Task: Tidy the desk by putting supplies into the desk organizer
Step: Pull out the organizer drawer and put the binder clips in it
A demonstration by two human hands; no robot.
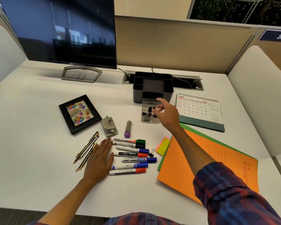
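A black desk organizer [153, 88] stands at the back middle of the white desk. In front of it sits a clear drawer box [147, 116] of black binder clips. My right hand [166, 113] hovers over that box with fingers spread and relaxed, holding nothing. My left hand [99, 157] lies flat on the desk between several pencils [86, 148] and a row of several markers [131, 155]. One loose binder clip [151, 153] lies right of the markers. A grey hole punch [109, 126], a purple-capped tube [128, 129] and sticky notes [162, 146] lie nearby.
A monitor [63, 31] stands at the back left. A framed birthday picture [79, 113] lies left of the punch. A desk calendar [199, 111] and orange and green folders [206, 161] fill the right side. A cable tray [190, 82] sits behind the organizer.
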